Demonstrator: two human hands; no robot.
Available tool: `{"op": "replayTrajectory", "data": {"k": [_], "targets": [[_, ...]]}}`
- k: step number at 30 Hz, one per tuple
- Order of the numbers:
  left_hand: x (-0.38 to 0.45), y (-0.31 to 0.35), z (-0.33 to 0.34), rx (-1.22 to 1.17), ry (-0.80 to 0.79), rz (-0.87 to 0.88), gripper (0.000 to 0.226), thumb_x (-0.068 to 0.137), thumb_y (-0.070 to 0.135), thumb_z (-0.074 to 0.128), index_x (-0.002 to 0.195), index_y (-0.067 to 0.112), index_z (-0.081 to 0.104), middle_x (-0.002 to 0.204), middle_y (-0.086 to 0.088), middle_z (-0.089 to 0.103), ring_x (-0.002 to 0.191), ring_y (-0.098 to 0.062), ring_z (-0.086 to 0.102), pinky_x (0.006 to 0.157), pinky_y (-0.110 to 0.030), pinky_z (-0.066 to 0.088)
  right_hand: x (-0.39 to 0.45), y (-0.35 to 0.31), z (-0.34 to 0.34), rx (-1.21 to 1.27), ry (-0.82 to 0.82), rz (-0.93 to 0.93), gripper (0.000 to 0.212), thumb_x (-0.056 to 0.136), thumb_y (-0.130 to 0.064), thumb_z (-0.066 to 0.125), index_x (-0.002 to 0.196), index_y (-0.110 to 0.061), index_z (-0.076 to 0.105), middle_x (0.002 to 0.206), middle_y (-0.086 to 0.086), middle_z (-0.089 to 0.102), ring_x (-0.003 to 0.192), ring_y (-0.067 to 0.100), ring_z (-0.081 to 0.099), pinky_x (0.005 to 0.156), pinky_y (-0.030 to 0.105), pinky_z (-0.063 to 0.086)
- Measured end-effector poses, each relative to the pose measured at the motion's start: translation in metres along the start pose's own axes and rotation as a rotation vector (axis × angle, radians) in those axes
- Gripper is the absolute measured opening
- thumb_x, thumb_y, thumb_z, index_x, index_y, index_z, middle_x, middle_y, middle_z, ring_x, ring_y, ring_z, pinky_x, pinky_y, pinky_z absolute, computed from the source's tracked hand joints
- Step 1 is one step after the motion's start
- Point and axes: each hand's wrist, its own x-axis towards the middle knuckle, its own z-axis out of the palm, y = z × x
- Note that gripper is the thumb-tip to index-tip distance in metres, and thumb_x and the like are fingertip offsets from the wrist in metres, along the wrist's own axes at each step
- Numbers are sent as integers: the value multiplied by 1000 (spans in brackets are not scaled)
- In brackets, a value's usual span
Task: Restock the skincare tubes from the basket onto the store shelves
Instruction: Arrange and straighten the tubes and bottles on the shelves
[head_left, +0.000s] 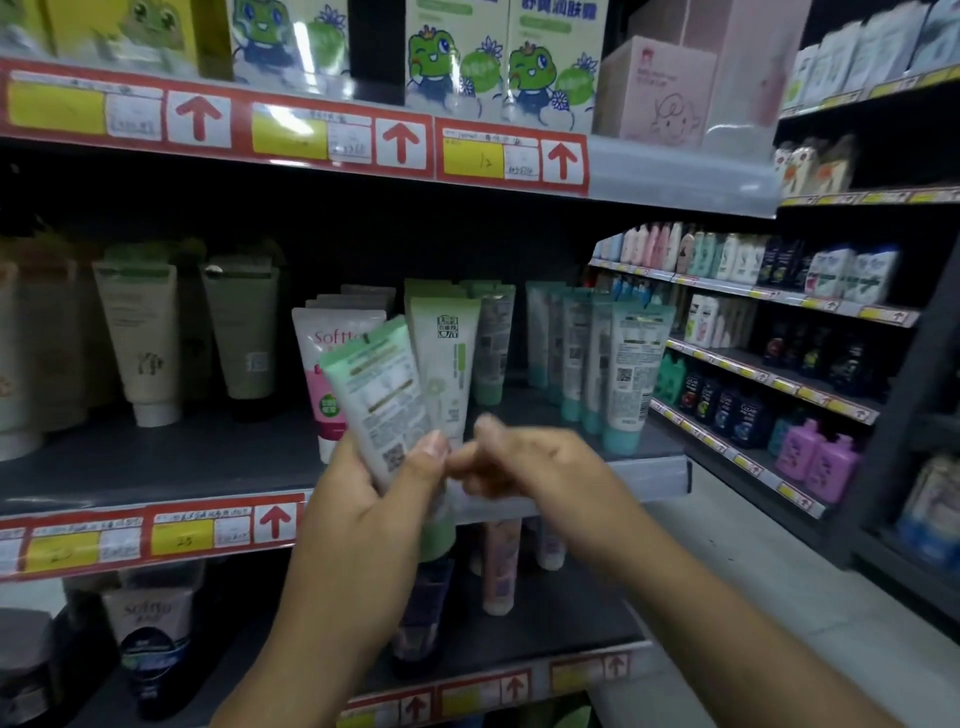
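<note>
Two pale green tubes (387, 405) are gripped, fanned out, in the left hand (363, 499), raised before the middle shelf (156, 467). The right hand (519, 462) is blurred just beside them; its fingers appear curled, but no grasp can be told.

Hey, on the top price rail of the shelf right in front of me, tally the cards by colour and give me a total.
Yellow price cards: 3
Small white slips: 3
Red arrow cards: 3
Total: 9
</note>
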Motion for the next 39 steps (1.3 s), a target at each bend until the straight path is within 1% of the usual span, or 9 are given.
{"op": "replayTrajectory", "data": {"k": [3, 5, 9, 13, 18, 23, 28, 34, 39], "targets": [[4, 5, -4, -102, 52, 1, 27, 86, 44, 58, 101, 24, 67, 91, 21, 72, 83, 5, 67, 66, -19, 47, 59, 12, -11, 28, 424, 51, 18, 93, -22, 60, 105, -14, 71, 90, -8, 69, 89, 10, 62, 78, 20, 48], [4, 7, -6, -112, 58, 4, 36, 79, 50, 56, 99, 22, 68, 90, 19, 73, 81, 5, 67, 68, -22, 45, 100, 24, -17, -86, 507, 131, 25, 89, -17, 62, 112, -12, 68, 98, -4, 67, 94, 12, 61, 79, 25, 48], [6, 2, -10, -79, 65, -20, 40, 75, 57, 54, 100, 28, 67, 90, 23, 72, 81, 8, 66, 68, -21, 45, 153, 57, -24, -246, 385, 418, 35, 84, -30, 71, 106, -4, 67, 103, 10, 70, 93, 24, 66, 76, 31, 54], [11, -4, -12, -79, 92, -39, 46, 67, 61, 52, 100, 31, 66, 89, 22, 72, 81, 7, 66, 68, -22, 46, 169, 72, -28, -492, 379, 452, 40, 82, -50, 68, 88, -12, 62, 85, 7, 64, 80, 23, 64, 62, 28, 48], [15, -7, -10, -67, 77, -48, 43, 68, 60, 53, 98, 32, 65, 90, 23, 72, 81, 9, 66, 69, -22, 46, 170, 76, -36, -519, 385, 457, 40, 75, -50, 75, 81, -14, 59, 79, 5, 62, 70, 18, 59, 47, 23, 36], [18, -8, -8, -62, 91, -52, 43, 66, 61, 54, 98, 34, 64, 89, 20, 73, 79, 5, 67, 70, -30, 49, 160, 81, -34, -568, 474, 361, 63, 77, -48, 72, 124, -12, 51, 117, 8, 64, 102, 25, 62, 70, 27, 46], [16, -8, -9, -2, 102, -37, 44, 68, 64, 52, 102, 37, 63, 92, 22, 71, 81, 8, 65, 69, -25, 47, 158, 78, -33, -691, 324, 398, 49, 81, -58, 62, 107, -16, 62, 98, 3, 67, 79, 20, 60, 58, 26, 47], [13, -9, -11, 40, 111, -18, 51, 67, 66, 51, 107, 35, 63, 93, 19, 71, 81, 10, 63, 68, -22, 45, 155, 77, -38, -608, 235, 381, 60, 71, -58, 72, 114, -18, 67, 107, 3, 70, 91, 20, 66, 83, 36, 57], [10, -7, -12, 98, 147, 36, 46, 71, 64, 50, 107, 38, 61, 94, 30, 67, 85, 16, 59, 67, -20, 43, 149, 74, -43, -589, 180, 393, 61, 74, -51, 74, 120, -11, 63, 113, 7, 68, 94, 21, 64, 81, 30, 55]]}}
